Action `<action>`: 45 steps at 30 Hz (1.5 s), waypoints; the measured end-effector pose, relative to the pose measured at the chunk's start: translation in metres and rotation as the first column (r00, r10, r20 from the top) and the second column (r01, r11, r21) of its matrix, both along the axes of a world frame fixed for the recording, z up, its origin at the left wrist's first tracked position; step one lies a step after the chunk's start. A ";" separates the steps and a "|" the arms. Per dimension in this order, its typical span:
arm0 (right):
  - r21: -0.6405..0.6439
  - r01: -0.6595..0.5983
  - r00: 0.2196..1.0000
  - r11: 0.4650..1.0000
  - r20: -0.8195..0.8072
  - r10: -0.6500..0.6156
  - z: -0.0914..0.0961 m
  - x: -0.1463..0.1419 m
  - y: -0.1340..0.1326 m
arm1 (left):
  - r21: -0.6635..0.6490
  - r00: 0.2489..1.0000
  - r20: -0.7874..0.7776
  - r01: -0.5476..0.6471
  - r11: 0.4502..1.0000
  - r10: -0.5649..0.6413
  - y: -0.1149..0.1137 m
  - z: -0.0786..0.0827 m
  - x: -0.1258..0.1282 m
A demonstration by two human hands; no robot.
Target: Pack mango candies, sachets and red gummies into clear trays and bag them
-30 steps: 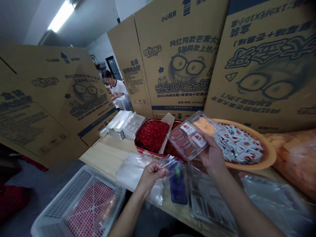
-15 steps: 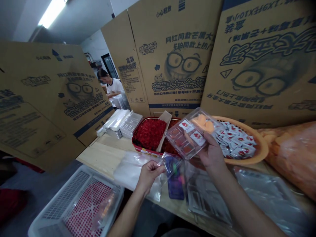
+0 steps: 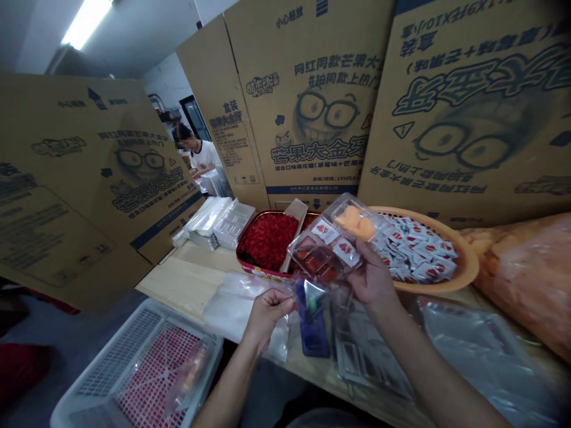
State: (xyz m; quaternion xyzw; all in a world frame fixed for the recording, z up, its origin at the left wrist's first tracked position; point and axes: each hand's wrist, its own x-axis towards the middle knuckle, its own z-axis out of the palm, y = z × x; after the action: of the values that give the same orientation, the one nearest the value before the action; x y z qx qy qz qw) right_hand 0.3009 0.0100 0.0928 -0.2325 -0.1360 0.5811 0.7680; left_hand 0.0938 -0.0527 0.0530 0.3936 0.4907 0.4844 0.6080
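Note:
My right hand (image 3: 372, 276) grips the edge of a clear plastic tray (image 3: 307, 261), tilted above the table. In its compartments lie orange pieces (image 3: 354, 223), two white sachets with red prints (image 3: 347, 251) and dark red contents. My left hand (image 3: 270, 312) is closed in a pinch on a clear plastic bag (image 3: 307, 291), just below the tray's left corner. Whether the tray's corner is inside the bag I cannot tell. Behind the bag lies a purple object (image 3: 314, 339), partly covered. Flat clear bags (image 3: 227, 300) lie beside my left hand.
A red tin (image 3: 272, 238) of red pieces stands behind, with an orange basket (image 3: 468, 261) of sachets to its right. Stacked trays (image 3: 234, 223), loose trays (image 3: 366, 356), a white crate (image 3: 147, 315) and tall cartons (image 3: 321, 119) surround the table. A person (image 3: 203, 154) sits beyond.
The tray and my right hand have shifted slightly left, closer to the bag in my left hand. My left hand keeps its pinch. The whole view has moved a little.

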 end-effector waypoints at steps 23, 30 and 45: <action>-0.166 -0.400 0.903 0.901 0.100 0.419 -0.018 -0.003 -0.011 | -0.078 0.962 -0.052 0.265 0.961 -0.269 0.008 0.021 -0.013; -0.225 -0.470 0.859 0.853 0.103 0.501 -0.011 -0.012 -0.005 | -0.252 0.935 0.271 0.296 0.921 -0.227 0.022 0.014 -0.010; -0.318 -0.248 0.810 0.915 0.450 0.376 0.002 -0.010 0.013 | -0.182 0.922 0.373 0.186 0.966 -0.107 0.027 0.011 -0.010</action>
State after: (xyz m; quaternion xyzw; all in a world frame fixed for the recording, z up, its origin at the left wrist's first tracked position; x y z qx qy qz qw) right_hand 0.2910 0.0226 0.0945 -0.4425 -0.2951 0.6313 0.5644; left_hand 0.0835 -0.0262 0.0640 0.2662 0.3895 0.4454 0.7609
